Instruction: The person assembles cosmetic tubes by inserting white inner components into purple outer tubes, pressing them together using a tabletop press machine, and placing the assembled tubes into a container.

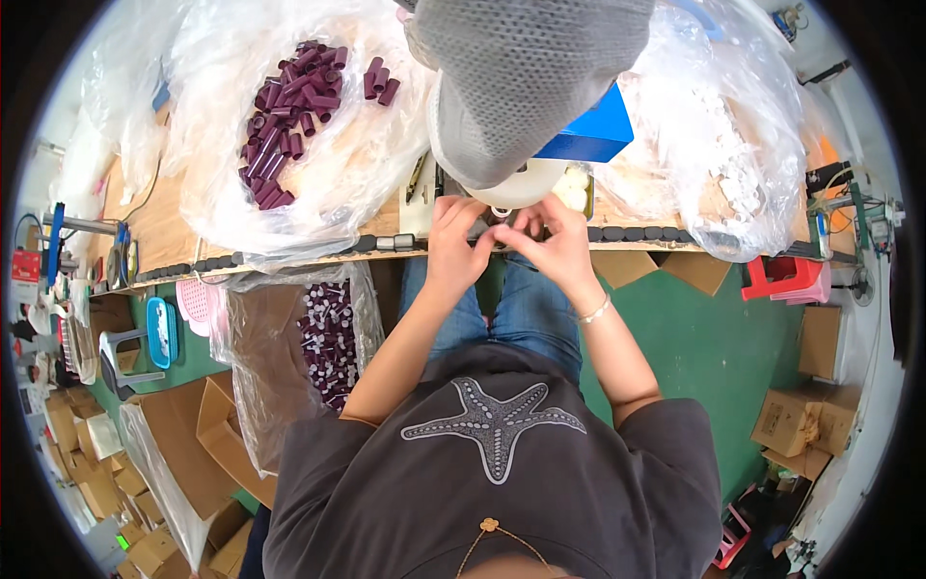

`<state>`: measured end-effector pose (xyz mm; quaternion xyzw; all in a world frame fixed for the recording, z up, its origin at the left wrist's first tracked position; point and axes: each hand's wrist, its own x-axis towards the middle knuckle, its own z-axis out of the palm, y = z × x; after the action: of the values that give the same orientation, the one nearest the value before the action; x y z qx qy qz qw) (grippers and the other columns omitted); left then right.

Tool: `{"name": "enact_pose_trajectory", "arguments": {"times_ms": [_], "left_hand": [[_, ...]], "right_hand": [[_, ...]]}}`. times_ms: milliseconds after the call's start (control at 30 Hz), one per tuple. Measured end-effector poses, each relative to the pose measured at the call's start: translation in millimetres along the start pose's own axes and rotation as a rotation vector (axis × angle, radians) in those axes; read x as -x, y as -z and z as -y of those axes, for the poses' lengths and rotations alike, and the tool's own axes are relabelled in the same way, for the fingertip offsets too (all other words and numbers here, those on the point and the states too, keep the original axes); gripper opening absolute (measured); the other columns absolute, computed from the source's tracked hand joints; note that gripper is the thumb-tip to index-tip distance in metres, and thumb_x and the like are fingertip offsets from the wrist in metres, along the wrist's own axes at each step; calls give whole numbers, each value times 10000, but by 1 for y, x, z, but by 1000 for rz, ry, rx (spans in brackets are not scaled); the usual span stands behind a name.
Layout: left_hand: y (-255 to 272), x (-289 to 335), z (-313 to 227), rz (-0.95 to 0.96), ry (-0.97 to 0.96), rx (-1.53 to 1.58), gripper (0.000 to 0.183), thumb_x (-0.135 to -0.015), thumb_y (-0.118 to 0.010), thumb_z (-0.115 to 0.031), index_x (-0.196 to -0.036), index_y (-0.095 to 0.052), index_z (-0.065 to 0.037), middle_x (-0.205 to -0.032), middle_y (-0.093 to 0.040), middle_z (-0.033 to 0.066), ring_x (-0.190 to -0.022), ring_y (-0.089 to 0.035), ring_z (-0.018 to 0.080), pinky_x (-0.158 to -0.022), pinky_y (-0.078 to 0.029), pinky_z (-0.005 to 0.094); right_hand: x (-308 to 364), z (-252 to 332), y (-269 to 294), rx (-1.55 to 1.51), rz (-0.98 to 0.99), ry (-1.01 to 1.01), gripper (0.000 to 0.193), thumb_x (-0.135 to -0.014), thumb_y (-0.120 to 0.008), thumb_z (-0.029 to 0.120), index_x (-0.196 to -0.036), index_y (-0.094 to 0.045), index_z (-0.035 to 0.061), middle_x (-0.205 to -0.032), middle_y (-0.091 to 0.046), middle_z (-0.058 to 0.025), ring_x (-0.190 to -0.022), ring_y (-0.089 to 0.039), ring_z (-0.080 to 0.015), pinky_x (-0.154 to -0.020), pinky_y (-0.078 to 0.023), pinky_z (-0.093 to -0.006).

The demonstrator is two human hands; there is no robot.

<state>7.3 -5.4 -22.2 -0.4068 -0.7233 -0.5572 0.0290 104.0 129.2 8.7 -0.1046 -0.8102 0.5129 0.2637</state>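
My left hand point(455, 243) and my right hand point(559, 246) meet at the near edge of the wooden bench point(159, 232). The fingers of both are bent inward, and the thumbs come close together. Between them a small ring-shaped piece point(501, 211) shows at the fingertips. Whatever each hand pinches is too small and too covered to name. Just beyond the fingers is a rounded whitish part point(526, 183), under a large grey mesh-covered object point(531, 77) that hides the bench behind it. Short maroon tubes point(304, 106) lie in a heap on clear plastic to the left.
A blue box point(600, 127) stands beyond my right hand. Clear plastic with white pieces point(728, 183) covers the bench's right side. Below the left edge, a plastic-lined carton point(260, 357) holds many maroon and white pieces point(328, 338). A red stool point(776, 280) stands at right.
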Motion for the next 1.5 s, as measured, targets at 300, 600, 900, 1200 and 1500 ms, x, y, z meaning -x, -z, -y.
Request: {"name": "enact_pose_trajectory", "arguments": {"times_ms": [300,600,900,1200,1500], "left_hand": [[34,22,1,-132,-13,-156,502,-648,-840,-130,-1106,-661,-31,-1048,-680,63,-987,-512,282,-881,-432,371],[-4,5,-6,-26,-37,-246,392,-699,-798,-210,-1031,-663,-50,-986,-668,43,-1015,-527,247,-870,-284,404],[8,-1,-35,29,-188,-48,290,-769,-697,-51,-1048,-618,-36,-930,-615,103,-852,-583,291,-761,-406,399],[32,14,-56,171,-198,-285,352,-731,-723,-36,-1074,-645,-25,-996,-638,135,-907,-614,322,-803,-488,395],[236,106,47,590,724,-1114,245,-730,-771,-214,-847,-681,-18,-877,-667,221,-894,-626,380,-794,-497,472]], "right_hand": [[59,-16,36,-135,-241,-93,370,-800,-698,-31,-1166,-644,-15,-868,-619,-12,-688,-492,-47,-644,-425,-191],[55,-4,24,-96,-173,-14,245,-813,-684,-12,-1058,-683,-4,-894,-679,-45,-685,-545,-64,-630,-446,-215],[34,18,8,-183,-144,45,328,-828,-690,19,-1150,-633,-10,-782,-619,-39,-655,-521,-86,-612,-444,-224],[35,14,7,-167,61,-149,212,-847,-712,94,-1022,-652,-9,-763,-676,-59,-647,-609,-93,-591,-475,-229],[-81,-62,108,447,-282,40,107,-849,-649,69,-920,-686,-2,-747,-678,-137,-670,-656,-192,-650,-513,-297]]}}
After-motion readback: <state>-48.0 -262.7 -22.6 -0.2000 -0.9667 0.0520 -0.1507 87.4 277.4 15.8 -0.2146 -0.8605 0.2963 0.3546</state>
